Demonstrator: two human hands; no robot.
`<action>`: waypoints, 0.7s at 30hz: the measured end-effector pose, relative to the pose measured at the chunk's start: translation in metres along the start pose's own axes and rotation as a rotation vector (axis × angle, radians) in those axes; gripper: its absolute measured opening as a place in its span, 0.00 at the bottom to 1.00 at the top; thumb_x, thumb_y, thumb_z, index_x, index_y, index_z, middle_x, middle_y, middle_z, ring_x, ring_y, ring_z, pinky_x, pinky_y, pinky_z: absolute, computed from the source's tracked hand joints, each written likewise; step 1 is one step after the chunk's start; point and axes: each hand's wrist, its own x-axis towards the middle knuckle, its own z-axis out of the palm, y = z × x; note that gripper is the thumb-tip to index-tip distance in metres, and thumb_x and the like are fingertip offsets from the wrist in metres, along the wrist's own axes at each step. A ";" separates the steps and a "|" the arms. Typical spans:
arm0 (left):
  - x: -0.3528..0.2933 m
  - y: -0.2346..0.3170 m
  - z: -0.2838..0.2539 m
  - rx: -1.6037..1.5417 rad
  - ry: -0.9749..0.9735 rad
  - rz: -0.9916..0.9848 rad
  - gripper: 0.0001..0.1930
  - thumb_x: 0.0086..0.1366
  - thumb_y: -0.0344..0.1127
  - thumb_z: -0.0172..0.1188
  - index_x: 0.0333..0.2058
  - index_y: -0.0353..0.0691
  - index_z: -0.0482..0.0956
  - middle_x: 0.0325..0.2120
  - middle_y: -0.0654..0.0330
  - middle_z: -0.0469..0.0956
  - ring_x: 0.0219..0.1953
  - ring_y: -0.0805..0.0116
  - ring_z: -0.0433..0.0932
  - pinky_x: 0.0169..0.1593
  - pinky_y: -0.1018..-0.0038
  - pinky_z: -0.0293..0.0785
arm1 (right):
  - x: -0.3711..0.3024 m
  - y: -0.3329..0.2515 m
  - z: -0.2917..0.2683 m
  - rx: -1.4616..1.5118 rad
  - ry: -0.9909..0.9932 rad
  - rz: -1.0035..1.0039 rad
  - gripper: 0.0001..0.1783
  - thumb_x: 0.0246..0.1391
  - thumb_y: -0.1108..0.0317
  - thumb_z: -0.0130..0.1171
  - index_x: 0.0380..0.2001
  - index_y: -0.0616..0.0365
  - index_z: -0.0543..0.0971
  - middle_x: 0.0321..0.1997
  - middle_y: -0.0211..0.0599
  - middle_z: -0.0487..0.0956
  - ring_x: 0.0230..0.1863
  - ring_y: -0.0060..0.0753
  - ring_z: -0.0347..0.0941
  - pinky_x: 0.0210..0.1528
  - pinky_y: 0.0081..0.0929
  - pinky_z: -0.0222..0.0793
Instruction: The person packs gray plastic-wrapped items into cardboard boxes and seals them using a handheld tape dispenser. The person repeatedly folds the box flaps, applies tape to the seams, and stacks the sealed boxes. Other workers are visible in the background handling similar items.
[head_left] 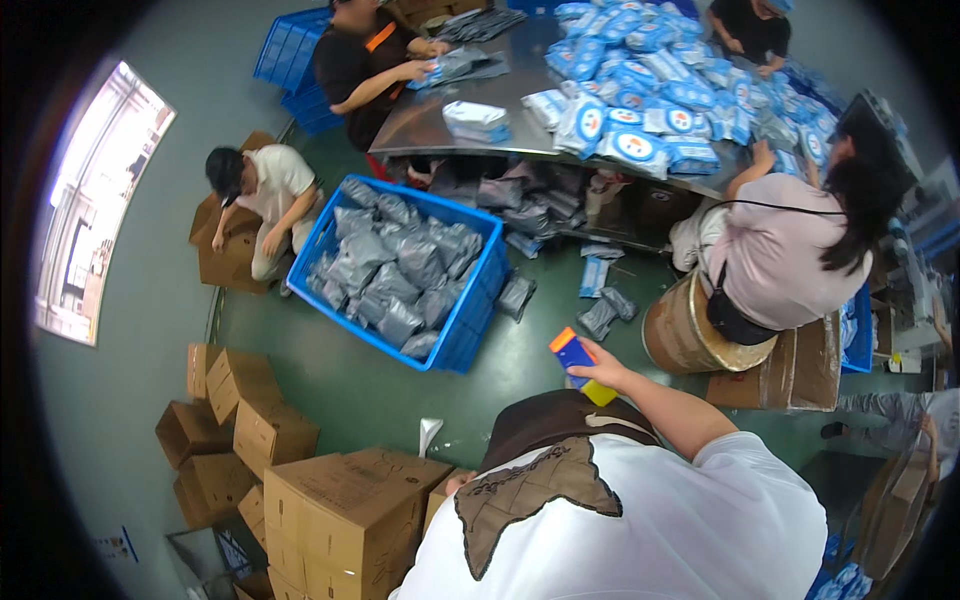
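My right hand (604, 370) is closed around a narrow blue box (573, 354) with an orange end and a yellow end, held upright in front of my waist. Only a sliver of my left hand (459, 482) shows at my left side, beside the stacked cartons; its fingers are hidden. Ahead of me on the floor stands a blue crate (462, 322) heaped with grey plastic parcels (385, 262). Loose grey parcels (598, 318) and a blue-and-white packet (594, 277) lie on the green floor beyond the box.
Brown cartons (345, 500) are piled at my left. A metal table (405, 130) holds many blue-and-white packs (635, 120). One person sits on a round drum (690, 325) at right; another crouches by a carton (228, 255) at left. Two more people work at the table.
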 end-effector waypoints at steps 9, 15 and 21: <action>0.012 -0.054 -0.036 -0.673 0.027 -0.278 0.11 0.59 0.38 0.53 0.24 0.36 0.74 0.18 0.63 0.72 0.18 0.74 0.69 0.21 0.78 0.64 | 0.013 0.013 0.054 -0.679 -0.052 0.158 0.51 0.33 0.48 0.64 0.59 0.53 0.53 0.55 0.47 0.66 0.54 0.41 0.64 0.56 0.29 0.58; 0.048 -0.162 0.014 -0.545 -0.098 -0.197 0.13 0.56 0.37 0.57 0.28 0.28 0.76 0.22 0.58 0.75 0.23 0.72 0.73 0.27 0.75 0.70 | 0.035 0.018 0.094 -0.820 -0.192 0.034 0.51 0.33 0.43 0.61 0.60 0.49 0.52 0.55 0.48 0.65 0.53 0.48 0.64 0.54 0.34 0.59; 0.023 -0.042 -0.033 -0.555 -0.134 -0.206 0.14 0.55 0.39 0.58 0.30 0.30 0.77 0.21 0.61 0.76 0.24 0.74 0.72 0.29 0.76 0.69 | 0.043 0.002 0.107 -0.819 -0.168 0.117 0.51 0.32 0.40 0.61 0.58 0.48 0.52 0.51 0.53 0.68 0.50 0.51 0.66 0.51 0.36 0.61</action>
